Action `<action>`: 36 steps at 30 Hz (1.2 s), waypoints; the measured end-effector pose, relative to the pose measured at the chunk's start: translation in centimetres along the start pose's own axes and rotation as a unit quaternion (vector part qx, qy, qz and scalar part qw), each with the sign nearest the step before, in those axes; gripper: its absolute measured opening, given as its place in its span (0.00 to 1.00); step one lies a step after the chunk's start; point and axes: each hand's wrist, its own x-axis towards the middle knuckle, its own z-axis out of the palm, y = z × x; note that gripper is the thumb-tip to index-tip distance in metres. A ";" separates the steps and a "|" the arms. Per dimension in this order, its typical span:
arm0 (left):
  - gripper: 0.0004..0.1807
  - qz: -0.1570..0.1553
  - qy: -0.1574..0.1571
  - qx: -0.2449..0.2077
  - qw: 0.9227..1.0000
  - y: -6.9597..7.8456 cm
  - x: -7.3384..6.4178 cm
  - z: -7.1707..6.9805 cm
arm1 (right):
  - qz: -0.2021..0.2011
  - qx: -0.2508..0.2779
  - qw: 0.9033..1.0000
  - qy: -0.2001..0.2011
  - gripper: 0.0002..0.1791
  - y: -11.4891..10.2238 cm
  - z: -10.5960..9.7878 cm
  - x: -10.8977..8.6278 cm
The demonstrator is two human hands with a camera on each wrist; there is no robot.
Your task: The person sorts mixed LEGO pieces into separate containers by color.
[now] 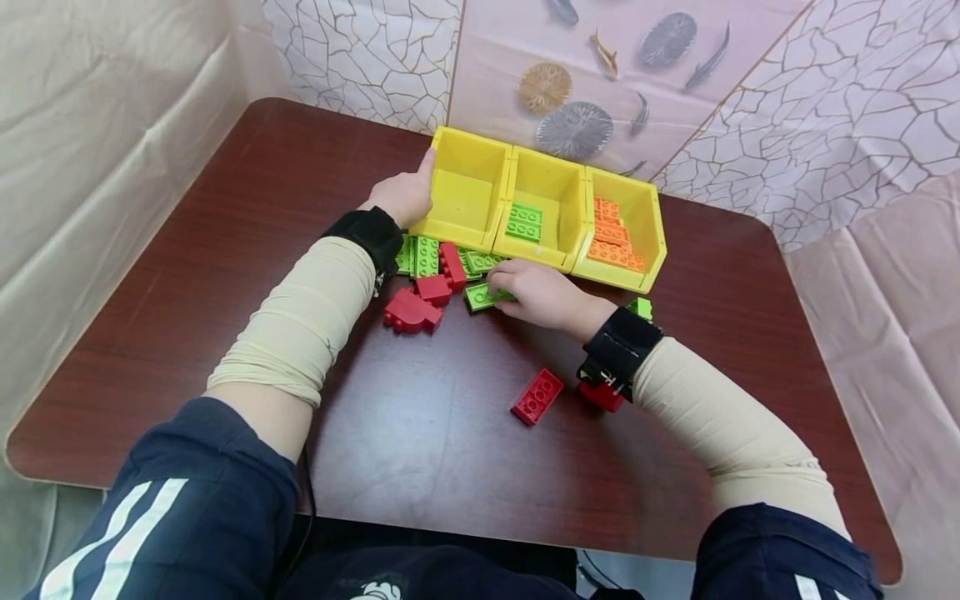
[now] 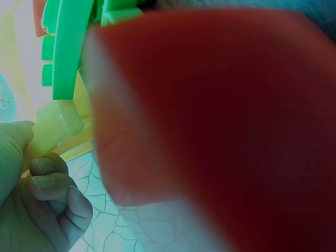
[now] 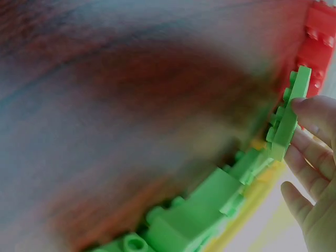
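Note:
A yellow bin with three compartments (image 1: 543, 257) stands at the back of the table. My left hand (image 1: 405, 196) grips its left end; in the left wrist view the thumb and curled fingers close on the yellow rim (image 2: 58, 123). In front of the bin, my right hand (image 1: 536, 293) pinches a flat green brick (image 3: 291, 113) between thumb and fingers. Other green bricks (image 1: 427, 257) lie along the bin's front wall. Red bricks (image 1: 412, 312) sit beside them, near the left wrist. The middle compartment holds green bricks (image 1: 524, 222), the right one orange bricks (image 1: 611, 236).
A red brick (image 1: 537, 397) lies nearer the front of the brown table (image 1: 405, 425). Another red brick (image 1: 602, 397) is partly hidden under the right wrist strap. Behind that wrist a green piece (image 1: 641, 307) shows. A patterned cloth (image 1: 367, 58) hangs behind the bin.

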 end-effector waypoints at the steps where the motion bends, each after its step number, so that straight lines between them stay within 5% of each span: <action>1: 0.40 0.000 0.000 0.000 1.000 0.0 0.0 0.0 | 0.002 0.003 1.000 0.004 0.06 0.0 -0.2 -0.1; 14: 0.40 0.010 0.005 0.014 1.000 -0.3 0.3 -0.1 | 0.045 0.011 0.997 0.053 0.05 1.7 -2.7 -1.5; 20: 0.38 0.015 0.011 0.011 1.000 -0.3 0.3 0.1 | 0.114 -0.001 0.992 0.057 0.07 3.0 -3.5 -1.5; 28: 0.35 -0.015 0.003 -0.020 1.000 -0.8 0.0 0.1 | 0.211 -0.019 0.976 0.056 0.10 5.6 -4.3 0.5; 36: 0.39 0.006 0.018 0.010 1.000 -0.4 0.4 0.3 | 0.263 -0.037 0.964 0.029 0.12 7.7 -4.5 2.4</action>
